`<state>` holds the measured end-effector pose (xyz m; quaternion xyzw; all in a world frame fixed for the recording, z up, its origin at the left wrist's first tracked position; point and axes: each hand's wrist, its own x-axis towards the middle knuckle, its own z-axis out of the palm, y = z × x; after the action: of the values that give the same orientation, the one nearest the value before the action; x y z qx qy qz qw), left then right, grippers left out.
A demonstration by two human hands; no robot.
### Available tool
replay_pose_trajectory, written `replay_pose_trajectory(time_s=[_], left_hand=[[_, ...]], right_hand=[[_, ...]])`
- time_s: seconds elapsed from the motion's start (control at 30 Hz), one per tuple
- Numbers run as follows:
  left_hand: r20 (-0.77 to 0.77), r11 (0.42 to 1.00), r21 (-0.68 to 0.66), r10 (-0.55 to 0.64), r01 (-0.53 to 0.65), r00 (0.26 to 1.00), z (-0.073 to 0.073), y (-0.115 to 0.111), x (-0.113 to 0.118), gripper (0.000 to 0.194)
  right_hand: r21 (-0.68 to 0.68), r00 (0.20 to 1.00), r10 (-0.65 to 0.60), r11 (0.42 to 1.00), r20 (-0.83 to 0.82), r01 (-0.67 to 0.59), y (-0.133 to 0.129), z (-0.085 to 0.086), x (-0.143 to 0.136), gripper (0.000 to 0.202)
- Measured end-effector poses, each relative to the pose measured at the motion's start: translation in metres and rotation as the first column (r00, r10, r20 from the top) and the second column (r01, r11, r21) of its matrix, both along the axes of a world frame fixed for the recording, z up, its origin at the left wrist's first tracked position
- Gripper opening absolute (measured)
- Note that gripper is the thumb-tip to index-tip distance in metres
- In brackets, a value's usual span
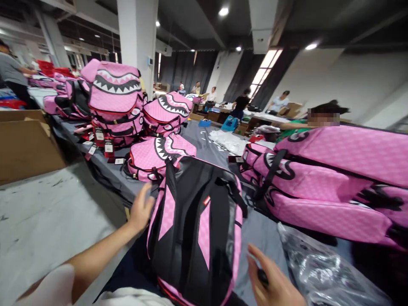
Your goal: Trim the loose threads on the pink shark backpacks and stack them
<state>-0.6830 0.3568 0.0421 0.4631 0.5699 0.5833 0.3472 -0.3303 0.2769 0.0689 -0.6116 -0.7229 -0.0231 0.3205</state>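
Note:
A pink and black backpack (191, 221) lies right in front of me on the table, its black straps and back panel facing up. Beside its left edge is my left hand (142, 210), thumb and fingers apart, holding nothing. My right hand (274, 280) is off the backpack's lower right side, fingers curled round a small black object (263, 277) that is mostly hidden. Just beyond the backpack lies another pink backpack (149, 155) with a shark-mouth print.
Stacked pink backpacks (116, 97) with red tags stand at the back left, and more backpacks (321, 182) are piled at right. Clear plastic bags (325, 263) lie near my right hand. A cardboard box (28, 144) is at left. A person in green (291, 127) is behind the right pile.

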Motion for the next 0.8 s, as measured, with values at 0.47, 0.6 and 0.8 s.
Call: replay_pose_trajectory(time_s=[0.47,0.6,0.8], left_hand=[[-0.912,0.766,-0.027,-0.282,0.642,0.298,-0.113,-0.053,0.083,0.080],[-0.904,0.616,0.031,-0.318,0.787,0.286,-0.118,-0.067,0.100,0.084],[-0.934,0.576,0.061,-0.254,0.815,0.250,-0.125,-0.065,0.087,0.085]], right_hand=[[-0.338,0.738,0.007,0.892,0.675,0.301,0.038,0.018,-0.070,0.029],[-0.349,0.749,0.184,0.935,0.636,0.067,0.059,0.012,-0.123,0.043],[-0.339,0.691,-0.060,0.839,0.720,0.426,0.047,0.013,-0.086,0.026]])
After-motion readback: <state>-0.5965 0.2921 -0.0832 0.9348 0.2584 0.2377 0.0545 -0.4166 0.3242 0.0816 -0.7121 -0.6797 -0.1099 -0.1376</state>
